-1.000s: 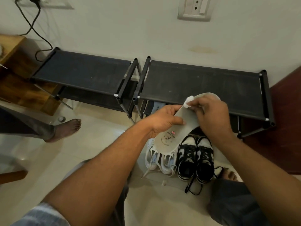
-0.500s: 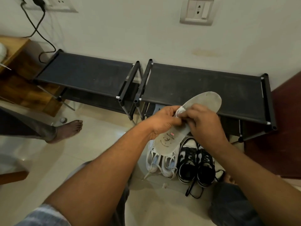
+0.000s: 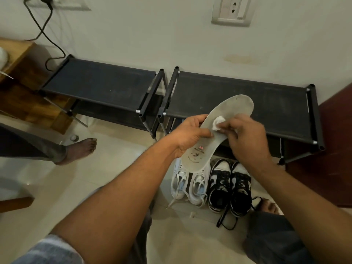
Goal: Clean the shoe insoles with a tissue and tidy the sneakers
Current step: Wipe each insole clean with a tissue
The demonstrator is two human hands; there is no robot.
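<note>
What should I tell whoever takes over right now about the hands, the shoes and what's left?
Left hand: grip round the middle of the insole, held above the white sneakers.
Right hand: pinches the tissue, pressed on the insole's top face.
Both white sneakers and black-and-white sneakers stand side by side on the floor before the shoe rack, laces loose.
Done: cannot tell beyond this wipe in progress.
Left: finish wiping, refit the insole, tidy both pairs.

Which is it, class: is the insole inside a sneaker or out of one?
Out. The left hand holds the insole above the white sneakers, while the right hand presses a tissue on it.
</note>
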